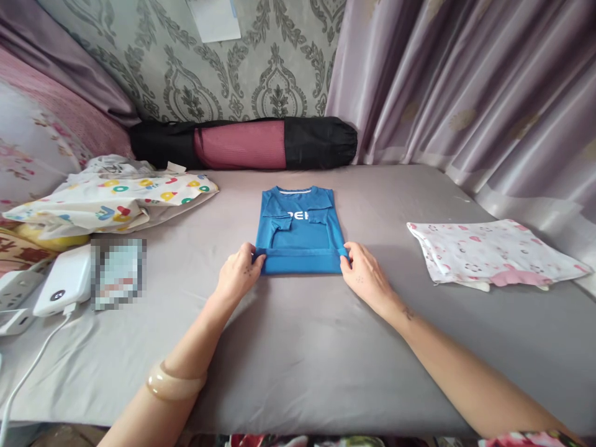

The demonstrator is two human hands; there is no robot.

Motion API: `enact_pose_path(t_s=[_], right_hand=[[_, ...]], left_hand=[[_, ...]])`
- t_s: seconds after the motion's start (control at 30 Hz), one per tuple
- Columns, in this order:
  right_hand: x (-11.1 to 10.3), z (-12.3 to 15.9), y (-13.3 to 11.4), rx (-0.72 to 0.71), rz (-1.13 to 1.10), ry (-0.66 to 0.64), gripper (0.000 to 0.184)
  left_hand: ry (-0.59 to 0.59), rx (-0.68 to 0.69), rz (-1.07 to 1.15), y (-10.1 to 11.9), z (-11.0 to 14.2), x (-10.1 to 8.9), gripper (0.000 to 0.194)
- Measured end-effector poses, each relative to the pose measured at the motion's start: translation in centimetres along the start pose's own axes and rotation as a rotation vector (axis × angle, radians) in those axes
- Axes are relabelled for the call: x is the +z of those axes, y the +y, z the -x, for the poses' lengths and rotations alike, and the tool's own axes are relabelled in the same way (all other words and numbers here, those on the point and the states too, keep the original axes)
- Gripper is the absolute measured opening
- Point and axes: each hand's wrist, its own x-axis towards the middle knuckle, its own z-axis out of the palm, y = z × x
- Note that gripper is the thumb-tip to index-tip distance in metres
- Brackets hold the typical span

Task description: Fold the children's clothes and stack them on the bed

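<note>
A blue T-shirt [300,239] lies on the grey sheet, its sides and sleeves folded inward and its collar at the far end. White letters on its chest show partly between the sleeves. Along the near edge the hem is turned up in a band. My left hand [241,271] pinches the left corner of that band between thumb and fingers. At the right corner, my right hand [365,273] pinches the cloth in the same way. Both hands rest low, close to the sheet.
A folded white patterned cloth [493,253] lies at the right. To the left are a colourful printed cloth [139,198], a white power bank [65,282] with a cable, a power strip [17,288] and a blurred packet [118,273]. A black-and-pink rolled bag [242,144] lies along the wall.
</note>
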Motion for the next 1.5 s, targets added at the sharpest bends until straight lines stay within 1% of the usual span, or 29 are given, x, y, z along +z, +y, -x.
enact_pose_path(t_s=[0.1, 0.23, 0.33, 0.4, 0.47, 0.53, 0.6, 0.63, 0.7, 0.77, 0.9, 1.07, 1.3, 1.4, 1.5], right_hand=[[0.1, 0.1, 0.2, -0.020, 0.011, -0.002, 0.027], [-0.1, 0.2, 0.4, -0.048, 0.003, -0.012, 0.028], [-0.6, 0.4, -0.1, -0.049, 0.045, -0.005, 0.030], [-1.0, 0.6, -0.7, -0.071, 0.098, 0.014, 0.035], [-1.3, 0.9, -1.5, -0.160, 0.133, 0.023, 0.040], [-1.4, 1.1, -2.2, -0.316, 0.133, -0.018, 0.045], [-1.2, 1.4, -2.7, -0.465, 0.120, -0.106, 0.049], [-1.1, 1.5, -2.9, -0.519, 0.114, -0.154, 0.050], [-0.9, 1.7, -3.1, -0.569, 0.106, -0.225, 0.052], [-0.9, 1.7, -3.2, -0.584, 0.093, -0.265, 0.052], [-1.0, 1.7, -3.3, -0.607, 0.056, -0.296, 0.052], [-1.0, 1.5, -3.3, -0.582, 0.045, -0.378, 0.051], [-0.9, 1.3, -3.2, -0.578, 0.026, -0.385, 0.052], [-1.1, 1.2, -3.3, -0.571, 0.026, -0.400, 0.050], [-1.3, 1.2, -3.2, -0.547, 0.043, -0.379, 0.049]], left_hand=[[0.044, 0.007, 0.061, -0.3, 0.3, 0.5, 0.026], [0.115, 0.071, 0.113, -1.0, 0.5, 1.1, 0.028], [0.202, 0.114, 0.106, -1.2, 0.7, 1.4, 0.033], [0.278, 0.194, 0.076, -0.8, 1.0, 1.4, 0.035], [0.311, 0.322, 0.039, 0.2, 1.3, 1.3, 0.036], [0.273, 0.475, 0.000, 1.3, 1.7, 1.2, 0.037], [0.197, 0.614, -0.045, 2.5, 2.1, 1.4, 0.040], [0.164, 0.665, -0.069, 2.9, 2.4, 1.5, 0.042], [0.121, 0.718, -0.109, 3.4, 2.8, 1.9, 0.047], [0.106, 0.718, -0.132, 3.5, 3.0, 2.1, 0.051], [0.099, 0.673, -0.141, 3.2, 3.3, 2.6, 0.054], [0.008, 0.604, -0.137, 2.8, 3.4, 3.4, 0.057], [-0.036, 0.574, -0.122, 2.9, 3.5, 3.5, 0.055], [-0.020, 0.553, -0.110, 3.1, 3.3, 3.2, 0.052], [0.070, 0.528, -0.109, 3.1, 3.0, 2.7, 0.048]])
